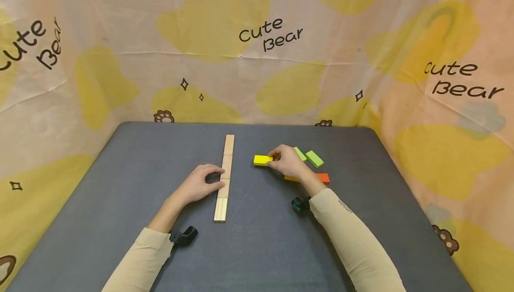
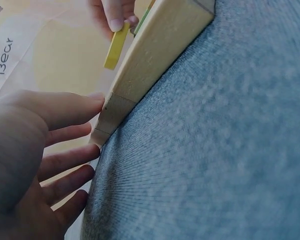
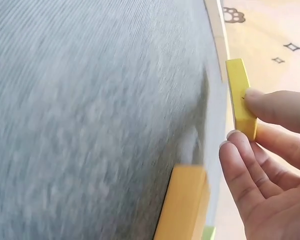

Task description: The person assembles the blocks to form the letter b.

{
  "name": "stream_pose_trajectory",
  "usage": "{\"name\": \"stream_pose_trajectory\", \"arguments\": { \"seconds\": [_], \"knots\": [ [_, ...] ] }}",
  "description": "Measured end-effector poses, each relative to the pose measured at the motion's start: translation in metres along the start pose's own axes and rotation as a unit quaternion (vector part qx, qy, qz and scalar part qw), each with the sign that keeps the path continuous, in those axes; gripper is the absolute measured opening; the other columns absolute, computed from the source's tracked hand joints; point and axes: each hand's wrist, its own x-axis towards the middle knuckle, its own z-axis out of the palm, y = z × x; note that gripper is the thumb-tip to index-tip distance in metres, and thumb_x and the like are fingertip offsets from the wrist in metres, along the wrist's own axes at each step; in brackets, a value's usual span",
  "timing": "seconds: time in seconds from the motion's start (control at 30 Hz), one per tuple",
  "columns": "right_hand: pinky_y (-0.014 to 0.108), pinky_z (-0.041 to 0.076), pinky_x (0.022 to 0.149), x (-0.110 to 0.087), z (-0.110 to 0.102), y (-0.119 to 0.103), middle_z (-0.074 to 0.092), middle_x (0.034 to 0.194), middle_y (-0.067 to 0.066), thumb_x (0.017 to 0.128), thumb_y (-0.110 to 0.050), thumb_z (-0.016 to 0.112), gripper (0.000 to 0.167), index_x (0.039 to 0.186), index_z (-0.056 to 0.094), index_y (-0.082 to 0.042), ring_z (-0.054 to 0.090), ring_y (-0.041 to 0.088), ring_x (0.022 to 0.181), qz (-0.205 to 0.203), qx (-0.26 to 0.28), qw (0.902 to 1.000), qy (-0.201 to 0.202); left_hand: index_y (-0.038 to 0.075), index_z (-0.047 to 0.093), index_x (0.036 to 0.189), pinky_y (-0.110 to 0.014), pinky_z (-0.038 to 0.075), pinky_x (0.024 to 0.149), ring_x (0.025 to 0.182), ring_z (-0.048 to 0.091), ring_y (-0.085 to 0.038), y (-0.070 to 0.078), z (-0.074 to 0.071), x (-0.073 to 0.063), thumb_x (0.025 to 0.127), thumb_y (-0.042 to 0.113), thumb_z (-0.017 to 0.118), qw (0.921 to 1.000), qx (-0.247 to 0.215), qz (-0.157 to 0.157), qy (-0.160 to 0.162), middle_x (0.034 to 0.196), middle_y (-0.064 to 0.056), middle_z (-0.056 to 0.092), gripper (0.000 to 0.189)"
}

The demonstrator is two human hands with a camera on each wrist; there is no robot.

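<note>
A straight row of plain wooden blocks (image 1: 226, 164), laid end to end, runs away from the person across the table. On its left side is my left hand (image 1: 197, 184), with thumb and fingertips against the blocks' edge and the fingers loosely extended. My right hand (image 1: 289, 162) pinches a yellow block (image 1: 261, 160) between thumb and fingers, to the right of the row. In the right wrist view that yellow block (image 3: 241, 100) is held up off the tabletop, its near end close to the fingertips.
Two light green blocks, one at the far right (image 1: 314, 159) and one partly behind the right hand (image 1: 300, 154), lie on the dark grey table (image 1: 257, 247). Nearer, the right forearm partly covers an amber block (image 1: 291, 178) and an orange block (image 1: 323, 178). Patterned cloth (image 1: 225, 73) surrounds the table.
</note>
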Motion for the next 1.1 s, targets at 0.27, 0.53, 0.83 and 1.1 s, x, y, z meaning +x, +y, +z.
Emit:
{"name": "stream_pose_trajectory", "arguments": {
  "seconds": [0.27,0.53,0.83,1.1],
  "knots": [
    [0.033,0.055,0.08,0.004,0.013,-0.014,0.064,0.109,0.009,0.09,-0.019,0.079,0.032,0.116,0.075,-0.002,0.063,0.02,0.092,-0.005,0.028,0.9996,-0.004,0.009,0.07,0.128,-0.056,0.038,0.11,0.131,0.05,-0.038,0.0,-0.001,0.0,0.093,0.03,0.076,1.0,0.002,-0.007,-0.002,0.132,-0.012,0.065,0.042],
    [0.03,0.054,0.077,0.01,0.026,-0.02,0.065,0.104,0.008,0.087,-0.018,0.081,0.031,0.113,0.076,-0.001,0.061,0.02,0.089,-0.015,0.048,0.9987,0.008,0.01,0.069,0.129,-0.056,0.038,0.11,0.131,0.05,-0.036,-0.002,0.0,0.0,0.093,0.032,0.075,0.9999,0.001,-0.01,-0.006,0.132,-0.011,0.065,0.043],
    [0.03,0.053,0.074,0.014,0.035,-0.024,0.064,0.105,0.007,0.088,-0.019,0.081,0.031,0.114,0.077,-0.003,0.06,0.019,0.088,0.0,0.058,0.9983,-0.004,0.009,0.069,0.129,-0.056,0.037,0.11,0.131,0.049,-0.037,0.003,-0.003,-0.001,0.093,0.031,0.076,0.9998,0.001,-0.012,-0.012,0.133,-0.012,0.064,0.043],
    [0.029,0.053,0.074,0.02,0.043,-0.03,0.064,0.101,0.007,0.088,-0.017,0.081,0.029,0.112,0.077,-0.001,0.059,0.019,0.085,-0.01,0.051,0.9986,-0.01,0.01,0.069,0.13,-0.057,0.037,0.111,0.132,0.049,-0.037,0.003,-0.002,-0.001,0.093,0.031,0.075,0.9996,0.001,-0.022,-0.015,0.133,-0.011,0.064,0.043]
  ]
}}
